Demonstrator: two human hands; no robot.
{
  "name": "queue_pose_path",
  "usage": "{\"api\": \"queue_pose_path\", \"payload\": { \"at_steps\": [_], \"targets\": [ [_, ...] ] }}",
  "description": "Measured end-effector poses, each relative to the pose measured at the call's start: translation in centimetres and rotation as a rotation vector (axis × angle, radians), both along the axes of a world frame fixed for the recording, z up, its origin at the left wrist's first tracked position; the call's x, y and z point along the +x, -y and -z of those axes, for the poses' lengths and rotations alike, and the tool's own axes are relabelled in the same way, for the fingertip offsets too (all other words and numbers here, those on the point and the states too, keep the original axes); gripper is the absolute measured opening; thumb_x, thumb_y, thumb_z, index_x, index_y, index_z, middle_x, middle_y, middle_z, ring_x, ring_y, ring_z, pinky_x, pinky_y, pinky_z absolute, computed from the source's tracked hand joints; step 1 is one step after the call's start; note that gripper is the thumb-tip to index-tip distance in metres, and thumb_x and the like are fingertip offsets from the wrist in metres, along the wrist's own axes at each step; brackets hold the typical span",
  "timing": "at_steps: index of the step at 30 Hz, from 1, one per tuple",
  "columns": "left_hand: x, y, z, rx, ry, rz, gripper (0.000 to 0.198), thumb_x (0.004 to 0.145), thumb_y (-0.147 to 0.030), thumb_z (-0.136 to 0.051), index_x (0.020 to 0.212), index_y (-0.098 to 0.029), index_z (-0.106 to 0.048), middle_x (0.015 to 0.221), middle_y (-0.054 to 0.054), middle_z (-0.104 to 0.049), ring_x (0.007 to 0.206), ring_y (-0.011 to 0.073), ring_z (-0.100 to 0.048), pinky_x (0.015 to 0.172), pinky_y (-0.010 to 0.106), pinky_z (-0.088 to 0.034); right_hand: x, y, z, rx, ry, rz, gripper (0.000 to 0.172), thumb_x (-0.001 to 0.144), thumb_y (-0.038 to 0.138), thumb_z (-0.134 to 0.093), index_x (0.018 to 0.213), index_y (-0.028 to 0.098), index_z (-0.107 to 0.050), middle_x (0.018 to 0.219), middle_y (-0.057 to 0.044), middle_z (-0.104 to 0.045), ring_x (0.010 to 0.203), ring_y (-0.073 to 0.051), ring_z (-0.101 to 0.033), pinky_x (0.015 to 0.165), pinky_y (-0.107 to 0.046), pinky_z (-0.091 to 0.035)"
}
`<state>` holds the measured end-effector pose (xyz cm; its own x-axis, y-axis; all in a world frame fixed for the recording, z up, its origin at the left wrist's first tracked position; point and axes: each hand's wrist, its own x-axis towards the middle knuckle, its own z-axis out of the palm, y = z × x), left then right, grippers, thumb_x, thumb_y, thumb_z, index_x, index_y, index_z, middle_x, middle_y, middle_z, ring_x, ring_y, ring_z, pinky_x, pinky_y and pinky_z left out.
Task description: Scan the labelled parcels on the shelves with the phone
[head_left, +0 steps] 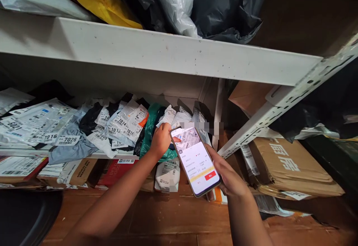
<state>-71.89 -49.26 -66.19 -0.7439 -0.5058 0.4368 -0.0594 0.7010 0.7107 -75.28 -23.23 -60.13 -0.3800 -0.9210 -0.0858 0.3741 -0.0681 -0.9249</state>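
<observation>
My right hand holds a smartphone with its lit screen facing me; the screen shows a camera picture of a label and a yellow band with a red button. My left hand reaches into the middle shelf and is closed on a white mailer parcel standing among the others, beside a green mailer. The phone hides part of that parcel and the left fingertips.
The white metal shelf carries a row of labelled mailer bags. Grey, yellow and black bags lie on the shelf above. Cardboard boxes sit low at the right, more boxes under the shelf, on a wooden floor.
</observation>
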Motion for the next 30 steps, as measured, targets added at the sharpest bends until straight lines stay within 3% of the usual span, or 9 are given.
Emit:
{"api": "queue_pose_path", "payload": {
  "at_steps": [4, 6, 18, 24, 30],
  "targets": [
    [0.1, -0.3, -0.2, -0.12, 0.059, -0.009, 0.02, 0.081, -0.003, -0.048, 0.077, -0.022, -0.043, 0.085, 0.009, -0.057, 0.083, 0.0257, -0.056, 0.077, 0.039, -0.044, 1.6, -0.4, -0.1, -0.036, -0.065, 0.005, 0.093, 0.077, 0.027, -0.082, 0.154, 0.034, -0.03, 0.128, -0.01, -0.067, 0.072, -0.016, -0.07, 0.05, -0.025, -0.06],
    [0.2, -0.3, -0.1, -0.154, 0.052, 0.021, 0.018, 0.084, -0.004, -0.046, 0.081, -0.022, -0.046, 0.086, 0.008, -0.058, 0.083, 0.0247, -0.056, 0.077, 0.038, -0.044, 2.2, -0.4, 0.1, -0.06, -0.061, 0.012, 0.096, 0.078, 0.021, -0.08, 0.155, 0.036, -0.025, 0.131, -0.009, -0.066, 0.077, -0.017, -0.072, 0.055, -0.026, -0.062],
    [0.2, -0.1, 0.3, -0.221, 0.1, 0.003, 0.021, 0.09, -0.006, -0.045, 0.079, -0.024, -0.044, 0.086, 0.007, -0.061, 0.086, 0.0258, -0.057, 0.077, 0.037, -0.042, 2.9, -0.7, 0.6, -0.075, -0.01, 0.046, 0.086, 0.083, 0.016, -0.07, 0.154, 0.034, -0.025, 0.136, -0.01, -0.064, 0.097, -0.026, -0.074, 0.058, -0.032, -0.063],
    [-0.5, 0.3, 1.3, -0.319, 0.078, 0.0, 0.019, 0.088, -0.006, -0.047, 0.085, -0.024, -0.044, 0.09, 0.009, -0.061, 0.091, 0.0286, -0.057, 0.082, 0.04, -0.042, 2.7, -0.8, 0.8, -0.046, -0.024, 0.064, 0.096, 0.083, 0.017, -0.069, 0.159, 0.036, -0.013, 0.14, -0.012, -0.062, 0.101, -0.029, -0.073, 0.057, -0.033, -0.063],
    [-0.9, 0.5, 1.7, -0.37, 0.068, -0.029, 0.02, 0.088, -0.008, -0.045, 0.083, -0.025, -0.037, 0.088, 0.009, -0.058, 0.088, 0.0277, -0.055, 0.079, 0.039, -0.042, 2.6, -0.9, 1.0, -0.038, -0.028, 0.088, 0.097, 0.083, 0.018, -0.07, 0.16, 0.036, -0.014, 0.144, -0.011, -0.059, 0.101, -0.029, -0.073, 0.057, -0.034, -0.063]
  ]
}}
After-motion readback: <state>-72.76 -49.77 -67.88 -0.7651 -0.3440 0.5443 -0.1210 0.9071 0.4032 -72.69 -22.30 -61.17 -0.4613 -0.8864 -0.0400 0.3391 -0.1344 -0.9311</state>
